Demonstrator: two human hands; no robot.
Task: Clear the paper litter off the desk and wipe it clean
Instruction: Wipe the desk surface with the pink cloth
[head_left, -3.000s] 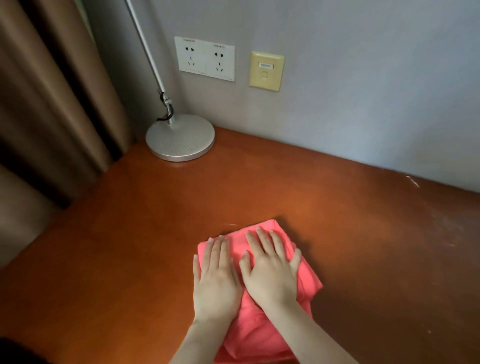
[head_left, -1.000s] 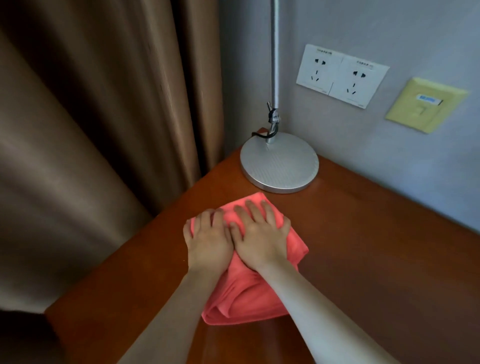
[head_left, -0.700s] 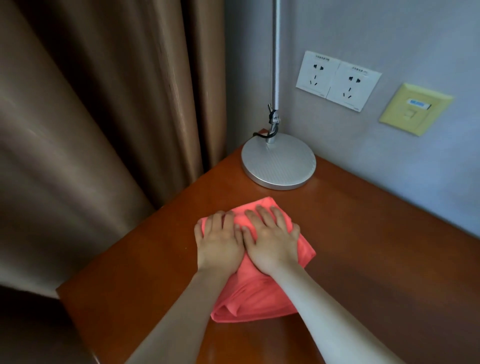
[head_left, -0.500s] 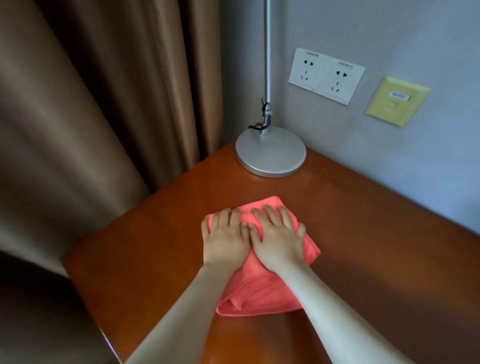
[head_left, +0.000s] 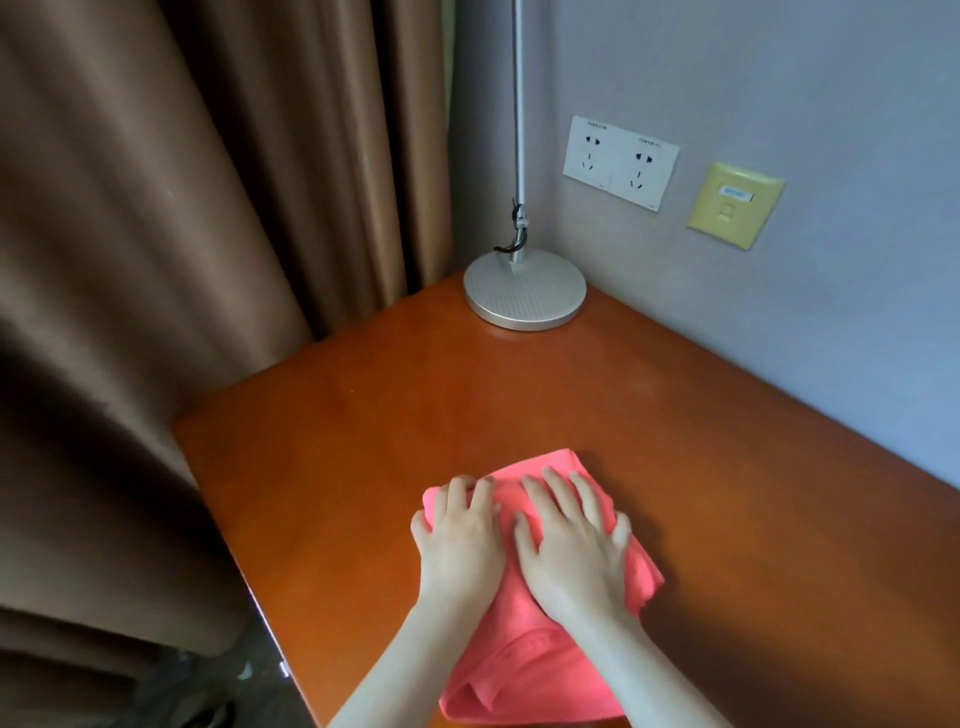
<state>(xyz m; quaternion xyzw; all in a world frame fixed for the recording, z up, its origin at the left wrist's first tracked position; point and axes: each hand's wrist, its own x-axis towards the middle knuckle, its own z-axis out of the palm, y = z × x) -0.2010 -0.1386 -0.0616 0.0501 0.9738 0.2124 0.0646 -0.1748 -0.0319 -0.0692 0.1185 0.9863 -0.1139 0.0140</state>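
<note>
Coral-pink folded cloth on glossy orange-brown wooden desk, left hand and right hand pressing it flat-fingered, gripping nothing, white double wall socket with print too small to read

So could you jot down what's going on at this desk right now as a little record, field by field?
activity: wiping the desk with a cloth
desk: orange-brown wooden desk, set in a corner
cloth: folded pink cloth, flat on the desk
left hand: left hand flat on the cloth, fingers straight
right hand: right hand flat on the cloth beside it
lamp: round silver lamp base at the far corner, apart from the cloth
wall: double power socket, yellow wall plate
left side: brown curtain
paper litter: none in view on the desk
</note>
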